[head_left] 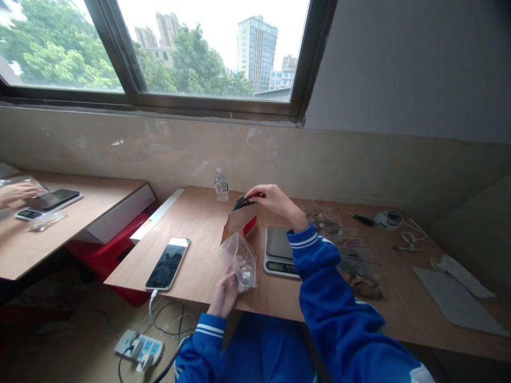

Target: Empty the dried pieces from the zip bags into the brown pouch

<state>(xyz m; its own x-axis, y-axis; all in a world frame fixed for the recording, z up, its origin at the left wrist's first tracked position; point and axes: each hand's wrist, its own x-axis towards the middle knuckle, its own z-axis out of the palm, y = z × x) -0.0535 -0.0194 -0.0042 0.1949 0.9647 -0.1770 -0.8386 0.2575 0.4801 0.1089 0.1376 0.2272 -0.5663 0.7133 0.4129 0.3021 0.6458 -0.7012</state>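
Observation:
My left hand (224, 292) is closed on the lower part of a clear plastic bag (243, 266) near the table's front edge. Small items inside the bag are too indistinct to name. Behind the bag stands an open cardboard box (235, 222) with a red patch on its side and dark contents at its top. My right hand (273, 201) reaches over the box opening, thumb and fingers pinched together. Something small and brownish shows at the fingertips, too small to name. Under my right forearm sits a digital scale (278, 243), partly covered by the sleeve.
Several zip bags (361, 279) with brown pieces lie right of the scale. Beyond them are a screwdriver (363, 219), a white dome camera (388, 219) and a grey sheet (455, 298). A phone (167, 264) and a water bottle (221, 185) are leftward. Another person's hand (18, 192) works at the neighbouring table.

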